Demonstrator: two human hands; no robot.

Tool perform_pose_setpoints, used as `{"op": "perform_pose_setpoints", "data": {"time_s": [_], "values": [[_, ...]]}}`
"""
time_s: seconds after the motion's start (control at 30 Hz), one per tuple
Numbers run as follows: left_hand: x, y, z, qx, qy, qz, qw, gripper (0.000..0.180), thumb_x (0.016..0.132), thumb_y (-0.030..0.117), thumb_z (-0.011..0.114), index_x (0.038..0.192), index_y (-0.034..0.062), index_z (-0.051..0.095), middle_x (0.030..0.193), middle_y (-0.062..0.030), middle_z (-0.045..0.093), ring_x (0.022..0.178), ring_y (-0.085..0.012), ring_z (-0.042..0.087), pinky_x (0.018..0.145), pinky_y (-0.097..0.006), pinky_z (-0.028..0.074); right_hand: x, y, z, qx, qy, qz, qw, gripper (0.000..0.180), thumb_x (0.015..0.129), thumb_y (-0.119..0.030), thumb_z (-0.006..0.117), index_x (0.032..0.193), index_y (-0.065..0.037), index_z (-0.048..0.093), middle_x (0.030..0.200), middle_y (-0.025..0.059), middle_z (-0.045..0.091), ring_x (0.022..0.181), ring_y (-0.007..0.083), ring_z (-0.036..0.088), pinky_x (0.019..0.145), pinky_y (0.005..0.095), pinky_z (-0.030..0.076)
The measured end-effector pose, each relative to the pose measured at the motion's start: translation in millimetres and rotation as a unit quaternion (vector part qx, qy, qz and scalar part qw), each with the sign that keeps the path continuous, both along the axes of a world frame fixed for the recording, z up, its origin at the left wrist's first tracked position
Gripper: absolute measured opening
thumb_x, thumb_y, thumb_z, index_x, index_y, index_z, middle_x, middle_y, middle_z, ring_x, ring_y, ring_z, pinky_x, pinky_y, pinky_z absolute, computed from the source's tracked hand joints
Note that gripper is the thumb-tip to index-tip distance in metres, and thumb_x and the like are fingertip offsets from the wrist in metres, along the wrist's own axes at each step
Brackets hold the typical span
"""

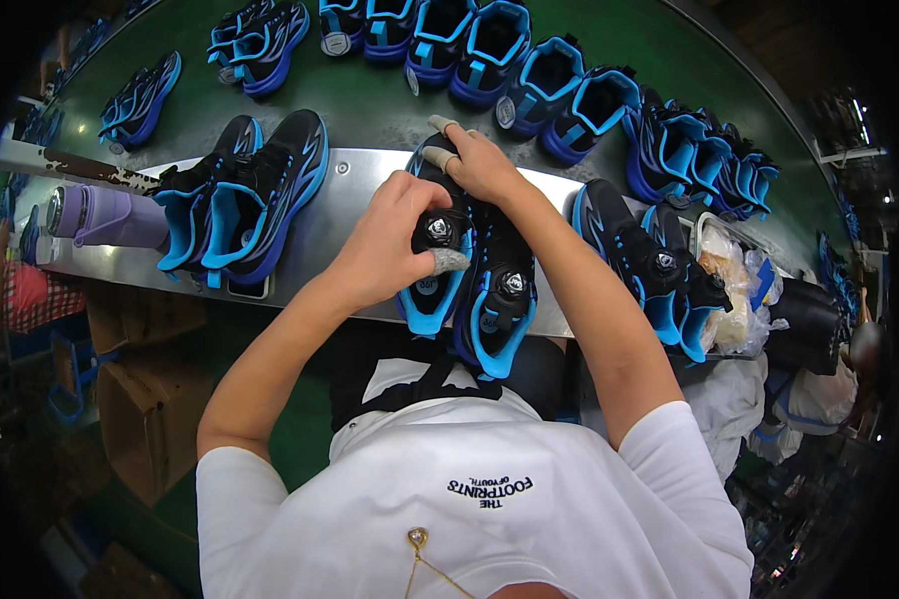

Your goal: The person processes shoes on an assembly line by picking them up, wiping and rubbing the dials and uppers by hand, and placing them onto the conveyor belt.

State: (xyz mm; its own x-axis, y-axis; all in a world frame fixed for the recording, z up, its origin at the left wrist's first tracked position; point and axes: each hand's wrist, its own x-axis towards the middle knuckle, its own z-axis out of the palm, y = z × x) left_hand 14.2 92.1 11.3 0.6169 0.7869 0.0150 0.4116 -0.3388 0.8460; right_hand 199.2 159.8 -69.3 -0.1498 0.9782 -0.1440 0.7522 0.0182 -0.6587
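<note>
A pair of black sneakers with bright blue linings stands in front of me, heels toward my body. My left hand (390, 235) curls its thumb and forefinger around the round dial (440, 230) on the tongue of the left sneaker (429, 317). A grey cover wraps its thumb tip. Across that sneaker's toe lies my right hand (481, 168), gripping it from above, with beige finger cots on two fingertips. The toe is mostly hidden under this hand. Beside it, the right sneaker (492, 344) of the pair sits untouched by my fingers, its own dial showing.
Another sneaker pair (245, 215) stands left on the metal bench edge (355, 170), near a purple bottle (120, 218). To the right are more sneakers (634, 255) and a tray of plastic bags (729, 285). Several sneakers (494, 45) line the green table behind. Cardboard boxes (150, 419) lie below left.
</note>
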Motion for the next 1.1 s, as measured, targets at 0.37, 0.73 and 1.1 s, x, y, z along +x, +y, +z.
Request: {"op": "perform_pose_setpoints", "data": {"time_s": [0.37, 0.73, 1.1], "values": [[-2.9, 6.2, -7.9, 0.006, 0.008, -0.001, 1.0, 0.042, 0.078, 0.004, 0.063, 0.119, 0.0055, 0.057, 0.099, -0.002, 0.059, 0.083, -0.0135, 0.048, 0.079, -0.026, 0.041, 2.8, 5.5, 1.7, -0.002, 0.024, 0.003, 1.0, 0.064, 0.087, -0.045, 0.057, 0.14, -0.016, 0.039, 0.123, 0.0271, 0.052, 0.115, 0.041, 0.051, 0.097, 0.0425, 0.041], [1.0, -1.9, -17.1, 0.085, -0.005, 0.06, 0.995, 0.044, 0.07, 0.021, 0.077, 0.104, 0.0035, 0.055, 0.091, -0.0079, 0.052, 0.086, -0.0213, 0.051, 0.078, -0.031, 0.043, 0.4, 5.3, 2.7, 0.029, 0.018, -0.005, 0.999, 0.059, 0.088, -0.038, 0.059, 0.137, -0.009, 0.043, 0.12, 0.0286, 0.054, 0.112, 0.0411, 0.053, 0.095, 0.0412, 0.042], [-10.7, 19.6, -15.1, -0.012, -0.059, -0.109, 0.992, 0.045, 0.074, 0.018, 0.075, 0.114, 0.0063, 0.06, 0.103, -0.0049, 0.055, 0.098, -0.0186, 0.051, 0.089, -0.029, 0.041, 0.2, 3.0, -0.8, 0.029, 0.033, -0.002, 0.999, 0.056, 0.088, -0.033, 0.059, 0.136, -0.009, 0.043, 0.12, 0.0279, 0.054, 0.113, 0.0406, 0.052, 0.096, 0.0401, 0.042]]}}
